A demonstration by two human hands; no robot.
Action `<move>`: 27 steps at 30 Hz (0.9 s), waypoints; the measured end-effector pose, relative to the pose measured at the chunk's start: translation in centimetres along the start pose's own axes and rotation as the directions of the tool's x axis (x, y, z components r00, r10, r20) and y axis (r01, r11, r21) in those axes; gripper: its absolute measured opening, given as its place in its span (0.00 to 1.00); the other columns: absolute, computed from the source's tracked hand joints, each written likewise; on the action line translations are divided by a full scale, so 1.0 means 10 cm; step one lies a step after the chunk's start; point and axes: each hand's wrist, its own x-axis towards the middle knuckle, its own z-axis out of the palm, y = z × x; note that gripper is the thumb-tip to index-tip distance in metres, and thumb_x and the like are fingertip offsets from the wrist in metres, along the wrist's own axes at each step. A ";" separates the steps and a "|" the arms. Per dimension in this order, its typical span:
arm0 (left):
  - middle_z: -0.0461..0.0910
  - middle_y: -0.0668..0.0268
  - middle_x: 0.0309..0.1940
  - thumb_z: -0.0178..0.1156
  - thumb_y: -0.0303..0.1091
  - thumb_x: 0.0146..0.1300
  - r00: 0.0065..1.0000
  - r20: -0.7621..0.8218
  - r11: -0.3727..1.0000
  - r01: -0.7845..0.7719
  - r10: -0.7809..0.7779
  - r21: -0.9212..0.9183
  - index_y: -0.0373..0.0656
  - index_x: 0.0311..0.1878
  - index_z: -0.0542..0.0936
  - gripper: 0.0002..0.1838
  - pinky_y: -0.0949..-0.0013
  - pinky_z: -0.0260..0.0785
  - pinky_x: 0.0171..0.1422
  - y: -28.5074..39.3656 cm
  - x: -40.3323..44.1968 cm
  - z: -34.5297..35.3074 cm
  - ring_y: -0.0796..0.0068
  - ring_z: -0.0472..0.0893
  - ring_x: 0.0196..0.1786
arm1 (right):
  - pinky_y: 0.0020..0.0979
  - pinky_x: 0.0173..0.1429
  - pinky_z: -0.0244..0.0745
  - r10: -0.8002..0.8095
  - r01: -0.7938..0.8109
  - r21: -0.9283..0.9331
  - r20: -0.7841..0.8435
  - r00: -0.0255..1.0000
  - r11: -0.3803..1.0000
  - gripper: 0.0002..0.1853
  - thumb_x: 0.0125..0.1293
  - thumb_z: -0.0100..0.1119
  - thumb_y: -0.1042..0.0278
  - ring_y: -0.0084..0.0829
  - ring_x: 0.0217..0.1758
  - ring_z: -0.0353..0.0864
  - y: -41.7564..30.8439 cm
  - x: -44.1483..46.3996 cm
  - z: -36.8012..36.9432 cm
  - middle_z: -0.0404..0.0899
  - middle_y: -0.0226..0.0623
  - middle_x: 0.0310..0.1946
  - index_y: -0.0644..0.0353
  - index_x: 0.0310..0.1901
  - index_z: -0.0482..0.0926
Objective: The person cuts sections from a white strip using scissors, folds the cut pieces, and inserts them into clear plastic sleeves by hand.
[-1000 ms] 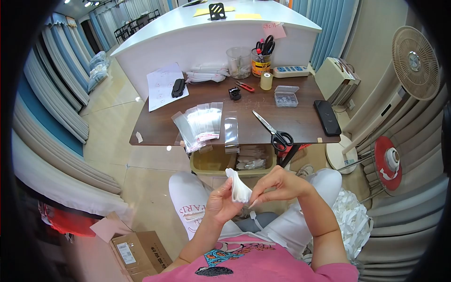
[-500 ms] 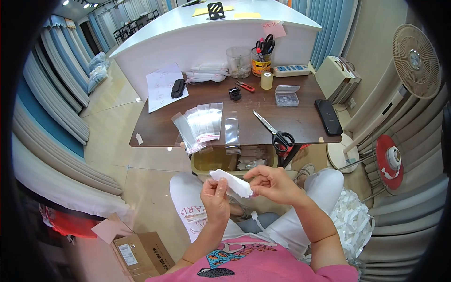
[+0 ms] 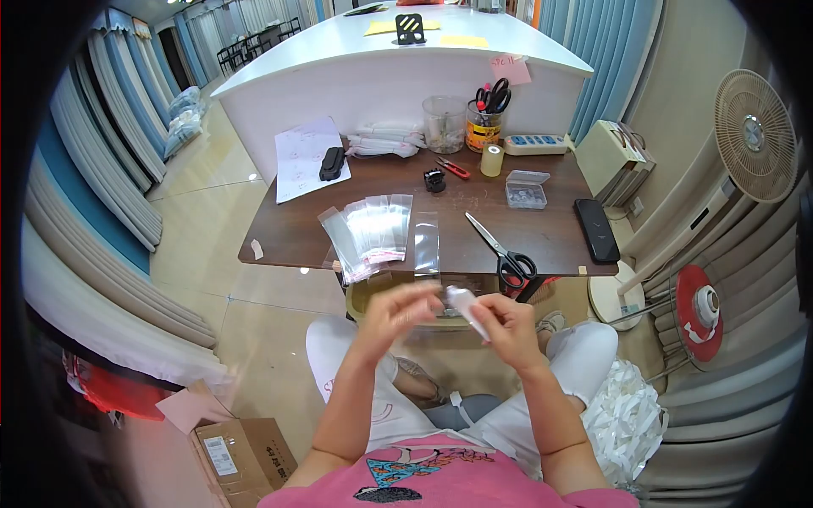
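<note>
My right hand (image 3: 506, 328) is closed around a small white folded bundle (image 3: 467, 309), which looks like cloth or paper. It is held above my lap, just in front of the table edge. My left hand (image 3: 396, 315) is beside it, blurred by motion, with its fingers stretched out and nothing visible in them. Beyond the fingertips, a single clear plastic bag (image 3: 427, 245) lies at the table's front edge. A fanned pile of clear plastic bags (image 3: 368, 224) lies to its left. Black-handled scissors (image 3: 506, 258) rest to its right.
The brown table (image 3: 296, 233) also holds a phone (image 3: 596, 230), a small clear box (image 3: 527, 190), a tape roll (image 3: 491, 161), red snips (image 3: 453, 168) and a paper sheet (image 3: 296, 173). Under its front edge stands a yellowish bin (image 3: 360, 300). A fan (image 3: 752, 135) stands right.
My left hand has let go of the white bundle and moved up toward the table edge. The bundle is now in my right hand alone, turned and shifted right. The view has tilted slightly.
</note>
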 end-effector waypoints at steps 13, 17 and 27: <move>0.69 0.69 0.29 0.63 0.32 0.45 0.749 0.109 0.044 -0.181 0.653 0.982 0.47 0.33 0.81 0.09 0.65 0.56 0.38 -0.37 0.31 0.22 0.68 0.67 0.37 | 0.14 0.13 0.57 0.306 -0.264 0.303 -0.099 0.947 0.916 0.11 0.57 0.56 0.64 0.12 0.12 0.65 0.14 -0.02 -0.08 0.75 0.28 0.20 0.63 0.35 0.79; 0.71 0.66 0.33 0.64 0.34 0.43 0.716 0.253 -0.079 -0.268 0.650 0.960 0.47 0.40 0.79 0.16 0.65 0.59 0.42 -0.32 -0.13 0.36 0.67 0.69 0.40 | 0.15 0.13 0.58 0.384 -0.356 0.393 0.010 0.923 0.848 0.11 0.56 0.57 0.64 0.12 0.13 0.66 0.14 0.17 0.05 0.74 0.28 0.20 0.63 0.35 0.79; 0.77 0.52 0.38 0.57 0.26 0.56 0.905 0.120 0.888 0.423 -0.407 -0.178 0.30 0.41 0.76 0.10 0.65 0.73 0.46 -0.26 -0.38 0.15 0.63 0.79 0.41 | 0.15 0.15 0.59 0.299 -0.392 0.331 0.298 0.906 0.859 0.09 0.56 0.57 0.66 0.13 0.14 0.66 -0.12 0.06 0.12 0.76 0.28 0.19 0.63 0.34 0.80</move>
